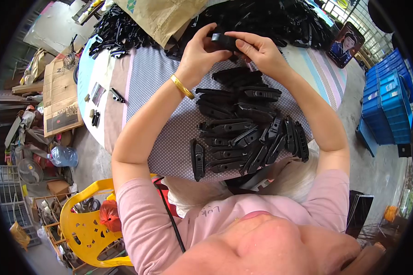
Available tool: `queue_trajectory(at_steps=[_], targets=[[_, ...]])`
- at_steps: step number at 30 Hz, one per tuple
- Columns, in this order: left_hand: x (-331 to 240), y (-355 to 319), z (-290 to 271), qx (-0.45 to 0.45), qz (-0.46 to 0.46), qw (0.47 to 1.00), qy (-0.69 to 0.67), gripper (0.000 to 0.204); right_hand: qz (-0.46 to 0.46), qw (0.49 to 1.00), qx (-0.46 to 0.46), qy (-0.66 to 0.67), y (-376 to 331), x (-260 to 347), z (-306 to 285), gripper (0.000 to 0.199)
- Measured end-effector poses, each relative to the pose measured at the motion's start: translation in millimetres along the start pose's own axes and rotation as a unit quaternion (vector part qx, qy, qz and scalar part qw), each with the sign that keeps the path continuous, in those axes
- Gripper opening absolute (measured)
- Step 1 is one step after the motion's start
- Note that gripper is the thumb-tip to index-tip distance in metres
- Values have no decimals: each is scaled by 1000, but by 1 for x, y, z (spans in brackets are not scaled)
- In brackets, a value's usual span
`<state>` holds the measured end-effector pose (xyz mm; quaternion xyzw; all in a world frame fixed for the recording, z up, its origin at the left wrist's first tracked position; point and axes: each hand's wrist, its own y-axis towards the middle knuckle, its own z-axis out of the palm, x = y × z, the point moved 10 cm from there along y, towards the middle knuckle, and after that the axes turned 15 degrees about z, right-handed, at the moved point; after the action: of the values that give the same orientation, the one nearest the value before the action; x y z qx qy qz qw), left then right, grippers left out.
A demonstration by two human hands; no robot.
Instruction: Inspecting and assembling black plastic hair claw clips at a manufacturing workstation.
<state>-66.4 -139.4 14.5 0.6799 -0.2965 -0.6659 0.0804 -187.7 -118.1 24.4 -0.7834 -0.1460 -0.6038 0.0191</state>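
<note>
Your left hand [201, 49] and right hand [257, 49] both pinch one black plastic part [225, 41] at the frame's upper middle. Below it, sorted black parts [243, 133] lie in rows; a loose heap [270, 18] and a brown paper bag [163, 16] crowd the top. The dotted tablecloth [156, 78] covers the table; a yellow chair [85, 224] sits lower left, blue crates [390, 101] at right.

Two hands [202, 50], one gold bangle [182, 86], one yellow plastic chair [85, 224], one stack of blue crates [390, 101], black plastic parts [243, 133] beyond counting.
</note>
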Motion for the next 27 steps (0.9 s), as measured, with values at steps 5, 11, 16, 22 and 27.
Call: queue_trajectory(at_steps=[5, 11, 16, 22, 27], targets=[[-23, 0, -2, 9, 83, 979, 185, 62, -16, 999, -30, -13, -3, 2, 1, 27], [-26, -2, -9, -32, 94, 975, 200, 49, -151, 968, -125, -157, -14, 27, -3, 25], [-34, -2, -6, -25, 109, 979, 171, 41, -169, 951, -139, -218, -19, 36, -6, 26], [-35, 6, 0, 39, 71, 991, 105, 30, -266, 906, -219, -246, -27, 50, -19, 38], [-38, 5, 5, 60, 86, 991, 86, 26, -1, 983, 35, -181, 0, 9, -5, 41]])
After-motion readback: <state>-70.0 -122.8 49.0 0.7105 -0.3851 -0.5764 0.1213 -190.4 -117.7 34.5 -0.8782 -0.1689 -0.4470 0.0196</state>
